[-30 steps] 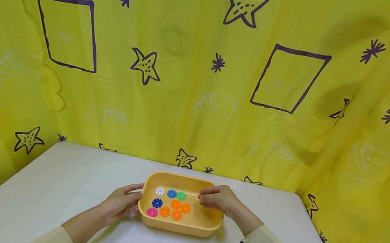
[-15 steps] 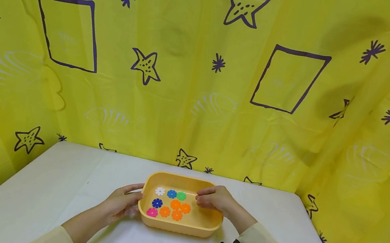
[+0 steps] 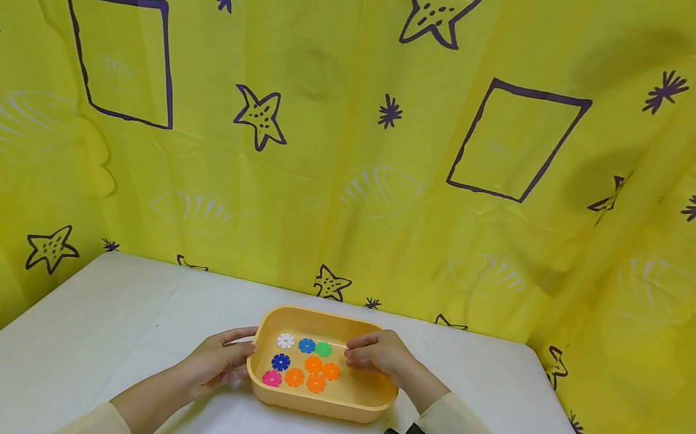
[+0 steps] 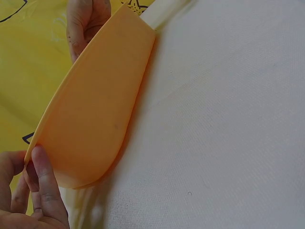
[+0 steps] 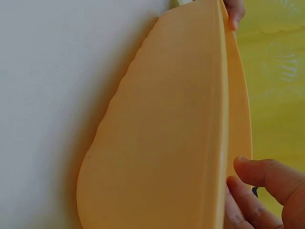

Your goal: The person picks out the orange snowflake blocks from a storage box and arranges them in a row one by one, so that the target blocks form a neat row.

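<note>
A pale orange plastic basin stands on the white table, its opening facing up. It is a rounded oblong with smooth, slightly flared walls, a thin lip round the top and a wavy lower edge along its near side; the plastic is plain and opaque, with a soft sheen on the inner far wall.

Nine flat, notched snowflake discs lie inside, most of them toward the basin's left half. Along its far side run a white disc, a blue disc and a green disc, the last two just beside each other. Near its left end are a dark blue disc and, closer to the near left corner, a pink disc. Four orange discs cluster around the middle of its floor. Each disc shows a small hole at its centre.

The left hand pinches the basin's left rim between thumb and fingers. The right hand reaches in over the basin's right end, fingers loosely bent, thumb and forefinger slightly apart; some fingers are hidden behind the wall. Behind the basin hangs a yellow curtain printed with purple starfish.
</note>
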Available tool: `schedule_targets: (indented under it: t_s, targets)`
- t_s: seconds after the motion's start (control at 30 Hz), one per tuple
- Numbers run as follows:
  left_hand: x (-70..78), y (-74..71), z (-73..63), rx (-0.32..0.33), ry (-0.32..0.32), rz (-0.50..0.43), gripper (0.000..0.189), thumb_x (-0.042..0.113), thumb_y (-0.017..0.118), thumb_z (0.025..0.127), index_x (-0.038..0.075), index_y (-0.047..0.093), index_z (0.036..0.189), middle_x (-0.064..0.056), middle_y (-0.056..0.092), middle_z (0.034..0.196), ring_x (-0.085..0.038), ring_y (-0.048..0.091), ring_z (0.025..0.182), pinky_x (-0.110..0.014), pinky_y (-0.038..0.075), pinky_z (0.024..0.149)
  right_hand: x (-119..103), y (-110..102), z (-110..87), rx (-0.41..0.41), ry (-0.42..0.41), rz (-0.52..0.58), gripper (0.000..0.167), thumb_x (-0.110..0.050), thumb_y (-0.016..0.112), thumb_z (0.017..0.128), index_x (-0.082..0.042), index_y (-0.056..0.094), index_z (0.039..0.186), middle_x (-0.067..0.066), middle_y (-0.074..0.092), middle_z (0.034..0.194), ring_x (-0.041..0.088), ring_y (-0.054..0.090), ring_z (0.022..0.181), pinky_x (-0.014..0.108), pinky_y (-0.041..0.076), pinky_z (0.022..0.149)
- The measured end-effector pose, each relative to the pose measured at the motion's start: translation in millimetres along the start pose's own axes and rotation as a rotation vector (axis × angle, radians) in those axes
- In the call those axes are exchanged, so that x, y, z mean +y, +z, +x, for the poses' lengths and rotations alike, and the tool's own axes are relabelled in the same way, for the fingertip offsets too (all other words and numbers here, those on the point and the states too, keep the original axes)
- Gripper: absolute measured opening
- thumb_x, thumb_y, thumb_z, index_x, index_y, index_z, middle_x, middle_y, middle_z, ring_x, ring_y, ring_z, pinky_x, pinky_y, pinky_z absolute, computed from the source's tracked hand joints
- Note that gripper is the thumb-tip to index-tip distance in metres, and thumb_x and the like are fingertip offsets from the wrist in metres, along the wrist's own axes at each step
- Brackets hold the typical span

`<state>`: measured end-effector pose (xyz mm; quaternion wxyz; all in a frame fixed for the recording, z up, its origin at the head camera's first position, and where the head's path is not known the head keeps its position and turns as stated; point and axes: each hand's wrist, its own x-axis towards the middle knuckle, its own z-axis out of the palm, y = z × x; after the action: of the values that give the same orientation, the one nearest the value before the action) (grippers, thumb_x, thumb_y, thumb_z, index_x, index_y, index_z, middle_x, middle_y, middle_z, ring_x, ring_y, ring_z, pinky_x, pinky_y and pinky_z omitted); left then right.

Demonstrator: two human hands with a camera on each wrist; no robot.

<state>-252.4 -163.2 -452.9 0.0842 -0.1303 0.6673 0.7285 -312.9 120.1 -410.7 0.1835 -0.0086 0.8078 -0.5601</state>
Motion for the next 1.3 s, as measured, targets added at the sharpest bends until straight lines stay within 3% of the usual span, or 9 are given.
schedule_targets:
  t_s: [0.57, 1.0, 1.3]
  targets:
    - [-0.7, -0.1, 0.0, 0.005, 0.007, -0.009, 0.051, 0.008, 0.064, 0.093, 0.000, 0.048, 0.141, -0.017, 0.072, 0.105, -0.016, 0.069, 0.075, -0.024, 0.057, 0.060, 7.3, 6.3, 6.1, 0.001, -0.026, -0.088, 0.024, 0.003, 0.074, 0.082, 0.011, 0.070, 0.103, 0.012, 0.073, 0.082, 0.018, 0.069, 0.071, 0.033, 0.061, 0.073]
    - [-0.4, -0.3, -0.9, -0.009, 0.015, 0.005, 0.050, 0.009, 0.063, 0.094, 0.000, 0.048, 0.141, -0.015, 0.071, 0.106, -0.016, 0.069, 0.079, -0.024, 0.058, 0.063, 8.7, 10.6, 8.9, 0.005, -0.022, -0.076, 0.021, 0.006, 0.073, 0.082, 0.012, 0.070, 0.101, 0.015, 0.074, 0.084, 0.016, 0.069, 0.068, 0.032, 0.061, 0.071]
    - [0.3, 1.2, -0.6, 0.022, 0.001, 0.010, 0.046, 0.008, 0.062, 0.094, 0.002, 0.052, 0.138, -0.015, 0.071, 0.106, -0.017, 0.069, 0.078, -0.023, 0.057, 0.062, 12.9, 14.1, 11.1, 0.030, -0.015, -0.072, 0.022, 0.004, 0.076, 0.079, 0.011, 0.071, 0.100, 0.011, 0.073, 0.080, 0.014, 0.067, 0.065, 0.030, 0.061, 0.069]
